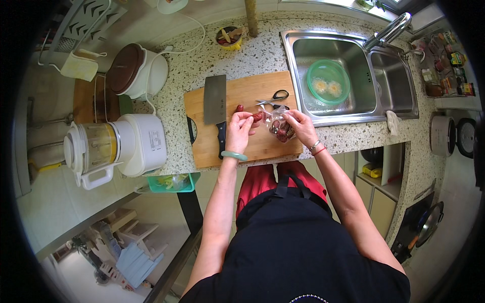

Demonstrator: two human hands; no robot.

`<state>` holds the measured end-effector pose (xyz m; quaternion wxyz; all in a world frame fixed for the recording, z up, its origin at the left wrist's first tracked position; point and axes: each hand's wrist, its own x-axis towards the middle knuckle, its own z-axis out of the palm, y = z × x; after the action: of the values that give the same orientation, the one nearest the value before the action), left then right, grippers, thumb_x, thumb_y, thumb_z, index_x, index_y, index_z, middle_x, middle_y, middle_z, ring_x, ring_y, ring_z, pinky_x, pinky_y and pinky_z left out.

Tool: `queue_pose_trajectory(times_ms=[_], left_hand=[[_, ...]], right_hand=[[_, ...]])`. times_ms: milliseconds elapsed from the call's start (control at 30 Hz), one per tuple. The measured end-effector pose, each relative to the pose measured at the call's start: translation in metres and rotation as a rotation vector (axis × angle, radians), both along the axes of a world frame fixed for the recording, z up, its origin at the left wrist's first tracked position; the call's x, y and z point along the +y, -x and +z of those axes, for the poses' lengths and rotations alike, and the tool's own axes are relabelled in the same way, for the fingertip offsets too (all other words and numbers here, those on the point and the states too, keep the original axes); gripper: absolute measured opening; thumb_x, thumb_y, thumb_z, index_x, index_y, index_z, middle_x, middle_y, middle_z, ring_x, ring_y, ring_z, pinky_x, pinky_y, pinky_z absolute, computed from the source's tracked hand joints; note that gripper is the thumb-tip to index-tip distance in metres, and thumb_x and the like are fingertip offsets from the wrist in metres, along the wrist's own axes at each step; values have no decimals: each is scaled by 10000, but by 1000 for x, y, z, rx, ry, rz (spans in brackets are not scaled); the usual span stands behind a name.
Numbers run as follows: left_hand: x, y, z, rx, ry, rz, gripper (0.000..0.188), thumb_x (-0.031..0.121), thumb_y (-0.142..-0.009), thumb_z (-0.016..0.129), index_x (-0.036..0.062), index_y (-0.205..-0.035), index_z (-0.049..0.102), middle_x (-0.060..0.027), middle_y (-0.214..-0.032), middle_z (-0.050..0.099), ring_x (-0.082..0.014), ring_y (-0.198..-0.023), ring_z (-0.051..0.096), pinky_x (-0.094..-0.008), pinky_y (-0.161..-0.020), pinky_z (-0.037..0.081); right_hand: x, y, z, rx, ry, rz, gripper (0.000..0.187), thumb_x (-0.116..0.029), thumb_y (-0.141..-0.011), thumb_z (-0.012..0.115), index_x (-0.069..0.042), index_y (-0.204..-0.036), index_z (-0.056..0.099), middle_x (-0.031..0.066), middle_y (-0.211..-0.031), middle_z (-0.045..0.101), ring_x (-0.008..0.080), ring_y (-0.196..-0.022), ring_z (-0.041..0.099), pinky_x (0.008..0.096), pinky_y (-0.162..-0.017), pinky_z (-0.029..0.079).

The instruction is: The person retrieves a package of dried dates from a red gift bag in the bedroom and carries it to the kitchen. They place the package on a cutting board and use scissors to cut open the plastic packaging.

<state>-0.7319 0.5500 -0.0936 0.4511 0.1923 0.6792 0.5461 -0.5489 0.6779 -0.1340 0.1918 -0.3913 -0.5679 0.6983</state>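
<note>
My left hand, with a pale green bangle at its wrist, pinches a dark red, wrinkled piece that looks like a dried red date. Another such date lies on the wooden cutting board just beyond these fingers. The fingers of my right hand are closed on the edge of a clear plastic bag holding several more dark red dates. Both hands are over the board, close together. Black-handled scissors lie beyond the bag. Left of my left hand rests a cleaver with a black handle.
A steel sink at the right holds a green basin with two pale round pieces in water. On the left stand a white blender and a white cooker with a brown lid. A yellow cup stands at the back.
</note>
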Motion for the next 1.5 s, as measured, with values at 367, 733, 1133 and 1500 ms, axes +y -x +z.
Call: queue_pose_trajectory(times_ms=[367, 733, 1133, 1500], left_hand=[[23, 11, -31, 570, 100, 55, 94, 119, -926, 623, 44, -979, 611, -75, -932, 729, -165, -761, 670, -302, -688, 528], [26, 1, -30, 1184, 237, -164, 162, 274, -864, 679, 164, -974, 723, 1, -981, 691, -243, -970, 590, -363, -813, 477], [16, -14, 23, 446, -239, 114, 169, 238, -939, 660, 87, -984, 720, 43, -898, 687, 4, -679, 531, -161, -505, 384], [11, -23, 59, 6, -325, 147, 284, 273, -952, 635, 18, -1077, 636, -73, -1021, 699, -112, -980, 612, -268, -872, 479]], right_hand=[[3, -5, 2, 85, 56, -88, 222, -233, -970, 620, -26, -1041, 658, -48, -858, 633, 29, -780, 548, 199, -697, 460], [7, -8, 22, 255, 145, -151, 262, -252, -981, 570, -31, -1083, 666, -22, -974, 649, 53, -896, 554, 221, -810, 443], [2, 19, 46, 300, 119, -77, 308, -165, -927, 642, -33, -1204, 614, 22, -1094, 653, 95, -998, 585, 264, -915, 464], [1, 27, 59, 347, -35, -158, 84, -94, -927, 658, -30, -961, 616, 5, -892, 656, 63, -799, 601, 221, -722, 495]])
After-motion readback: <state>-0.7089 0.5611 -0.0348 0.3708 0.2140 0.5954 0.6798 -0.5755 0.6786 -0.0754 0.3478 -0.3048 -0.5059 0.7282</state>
